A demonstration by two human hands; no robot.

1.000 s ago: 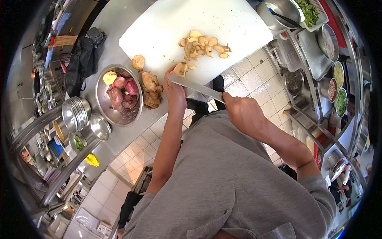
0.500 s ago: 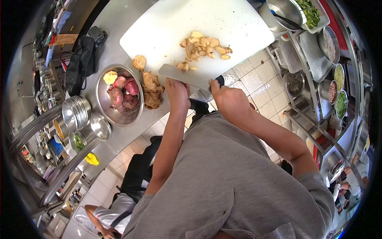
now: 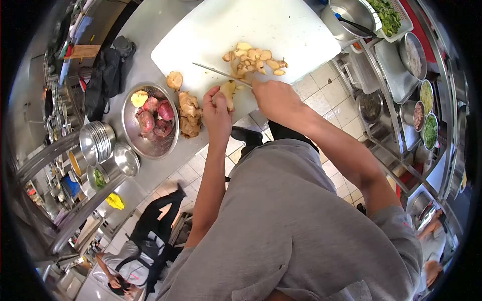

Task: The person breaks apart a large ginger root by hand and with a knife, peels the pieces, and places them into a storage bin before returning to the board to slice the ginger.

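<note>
My left hand (image 3: 217,111) is closed around a partly peeled piece of ginger (image 3: 228,94) over the near edge of the white cutting board (image 3: 201,40). My right hand (image 3: 280,103) grips a cleaver (image 3: 216,71), whose broad blade is seen nearly edge-on and points left, just above the ginger; the handle is hidden in the fist. Beyond the blade lies a pile of ginger pieces (image 3: 253,59) on the board. Unpeeled ginger (image 3: 190,114) rests on the steel counter left of my left hand, with a smaller ginger knob (image 3: 174,80) at the board's edge.
A perforated steel bowl (image 3: 165,148) holds red onions (image 3: 146,121) and a pale yellow piece. Stacked metal bowls (image 3: 95,143) stand farther left. At right are a steel pot (image 3: 346,30), a basket of greens (image 3: 386,17) and a rack of containers. Another person (image 3: 133,261) is behind at lower left.
The cleaver blade has turned from flat to nearly edge-on and risen from my left hand. The ginger in my left hand now shows. The person at lower left has shifted.
</note>
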